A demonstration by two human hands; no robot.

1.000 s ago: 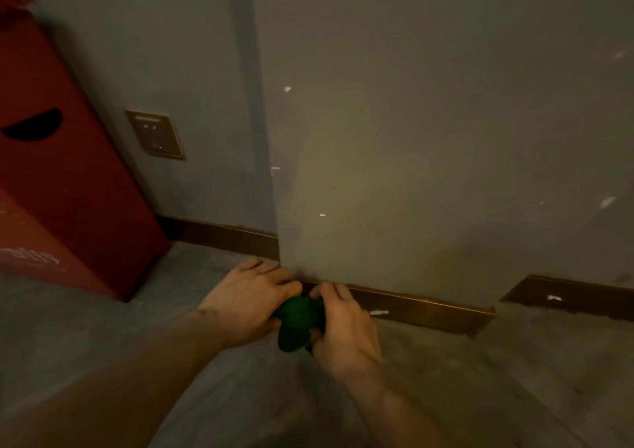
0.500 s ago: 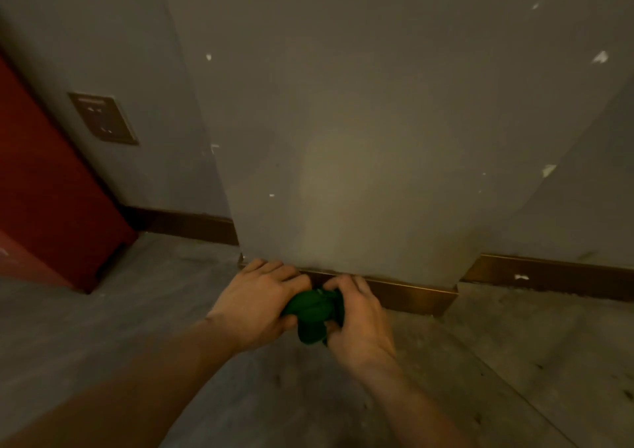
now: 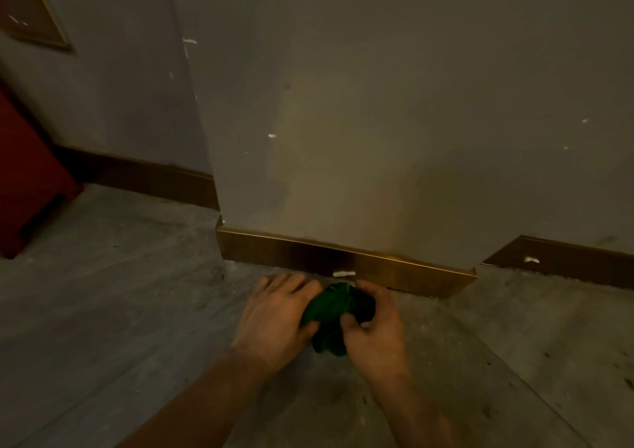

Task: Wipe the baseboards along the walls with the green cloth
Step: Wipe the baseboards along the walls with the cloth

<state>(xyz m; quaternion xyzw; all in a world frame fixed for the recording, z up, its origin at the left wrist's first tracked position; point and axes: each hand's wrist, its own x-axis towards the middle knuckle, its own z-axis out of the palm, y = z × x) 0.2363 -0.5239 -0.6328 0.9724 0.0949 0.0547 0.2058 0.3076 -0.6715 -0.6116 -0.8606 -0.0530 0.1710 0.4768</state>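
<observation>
A bunched green cloth (image 3: 334, 310) sits between my two hands just above the grey floor. My left hand (image 3: 274, 317) grips its left side and my right hand (image 3: 375, 327) grips its right side. Both hands are a short way in front of the shiny brown baseboard (image 3: 291, 252) that runs along the foot of a jutting wall section. A white smear (image 3: 344, 273) marks that baseboard right above the cloth. Darker baseboards continue on the recessed wall at left (image 3: 147, 180) and at right (image 3: 566, 262).
A red box (image 3: 24, 180) stands on the floor at far left against the wall. A framed wall plate (image 3: 31, 18) is at the upper left. The grey floor (image 3: 120, 293) spreads left and right of my arms.
My hands with the cloth have drawn back from the baseboard, which they touched before. The view has shifted right and closer, pushing the red box and wall plate toward the left edge.
</observation>
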